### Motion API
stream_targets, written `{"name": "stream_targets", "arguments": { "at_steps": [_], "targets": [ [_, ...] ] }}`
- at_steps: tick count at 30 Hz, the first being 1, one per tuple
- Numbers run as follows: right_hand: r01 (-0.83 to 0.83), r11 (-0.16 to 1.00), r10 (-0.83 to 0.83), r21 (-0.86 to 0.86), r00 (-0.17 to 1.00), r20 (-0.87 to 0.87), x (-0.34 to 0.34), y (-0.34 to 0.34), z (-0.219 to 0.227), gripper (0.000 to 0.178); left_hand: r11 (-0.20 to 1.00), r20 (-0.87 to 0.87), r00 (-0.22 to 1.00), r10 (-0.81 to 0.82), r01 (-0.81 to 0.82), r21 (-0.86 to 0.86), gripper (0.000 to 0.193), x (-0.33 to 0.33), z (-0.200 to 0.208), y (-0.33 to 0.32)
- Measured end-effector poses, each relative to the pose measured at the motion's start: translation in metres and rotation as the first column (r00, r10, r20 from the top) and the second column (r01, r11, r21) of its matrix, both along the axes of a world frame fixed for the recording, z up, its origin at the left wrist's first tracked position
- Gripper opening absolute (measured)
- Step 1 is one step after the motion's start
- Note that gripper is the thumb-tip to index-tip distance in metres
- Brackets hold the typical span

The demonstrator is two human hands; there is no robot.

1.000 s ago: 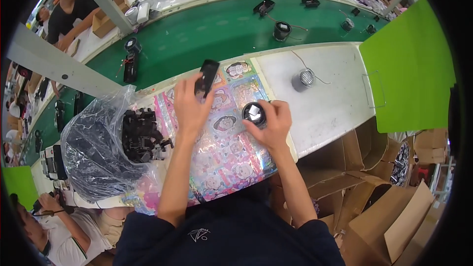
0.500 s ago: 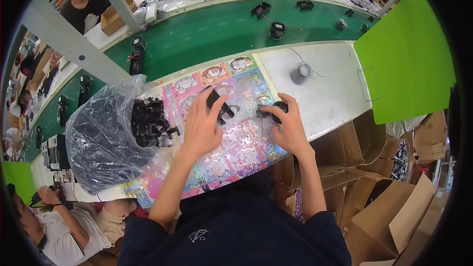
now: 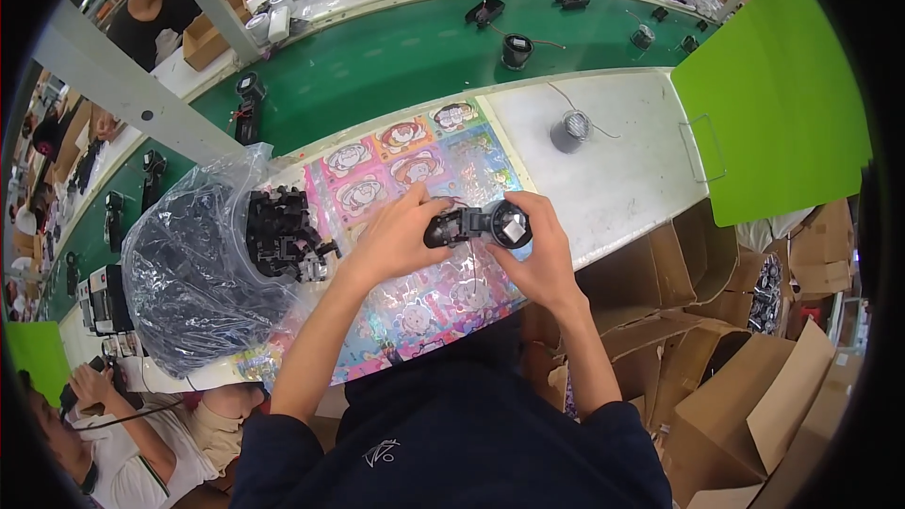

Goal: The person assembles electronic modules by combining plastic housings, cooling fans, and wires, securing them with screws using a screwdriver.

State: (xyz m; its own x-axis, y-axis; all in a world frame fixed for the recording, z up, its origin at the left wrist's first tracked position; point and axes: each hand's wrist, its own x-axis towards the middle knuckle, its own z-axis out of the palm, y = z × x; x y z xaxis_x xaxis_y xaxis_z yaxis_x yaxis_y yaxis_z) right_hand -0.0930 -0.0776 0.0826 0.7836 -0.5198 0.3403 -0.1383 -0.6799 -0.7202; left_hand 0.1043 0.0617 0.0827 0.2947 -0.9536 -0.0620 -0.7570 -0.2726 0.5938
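Observation:
Over the colourful cartoon-printed sheet [image 3: 401, 316], my left hand [image 3: 388, 238] is closed around a black plastic part [image 3: 441, 229], mostly covered by my fingers. My right hand [image 3: 547, 264] grips a round black housing [image 3: 509, 224] by its rim, a pale square showing inside it. A short dark hinge-like piece [image 3: 474, 221] bridges the two parts, so they meet end to end; whether they are locked together I cannot tell. To the left, a clear plastic bag [image 3: 203, 264] lies with its mouth toward me, a pile of small black plastic parts [image 3: 280, 231] at its opening.
A cylindrical part with thin wires [image 3: 570, 132] stands on the white table to the right. Beyond, the green conveyor belt [image 3: 377, 61] carries several black parts. A bright green panel [image 3: 764, 94] closes the right end. Cardboard boxes [image 3: 731, 415] crowd the lower right; a co-worker [image 3: 141, 443] sits at lower left.
The two parts, held apart before, are now brought together. My left hand has moved right and turned its part; my right hand has shifted left and turned the housing's inside upward.

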Motion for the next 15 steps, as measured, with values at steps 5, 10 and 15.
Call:
{"name": "stream_targets", "arguments": {
  "at_steps": [5,10,15],
  "targets": [
    [-0.053,0.993,0.052,-0.103,0.999,-0.007,0.006,0.004,-0.001,0.065,0.990,-0.040,0.998,-0.044,0.039,-0.134,0.050,0.002,-0.007,0.003],
    [-0.096,0.977,0.088,-0.189,0.995,-0.048,0.007,0.009,0.008,0.067,0.998,-0.283,0.959,-0.032,0.016,-0.060,0.052,0.005,-0.005,0.002],
    [-0.132,0.949,0.118,-0.285,0.991,-0.067,0.009,0.009,0.010,0.069,0.995,-0.377,0.925,-0.036,-0.001,-0.098,0.047,0.005,-0.001,0.005]
  ]
}}
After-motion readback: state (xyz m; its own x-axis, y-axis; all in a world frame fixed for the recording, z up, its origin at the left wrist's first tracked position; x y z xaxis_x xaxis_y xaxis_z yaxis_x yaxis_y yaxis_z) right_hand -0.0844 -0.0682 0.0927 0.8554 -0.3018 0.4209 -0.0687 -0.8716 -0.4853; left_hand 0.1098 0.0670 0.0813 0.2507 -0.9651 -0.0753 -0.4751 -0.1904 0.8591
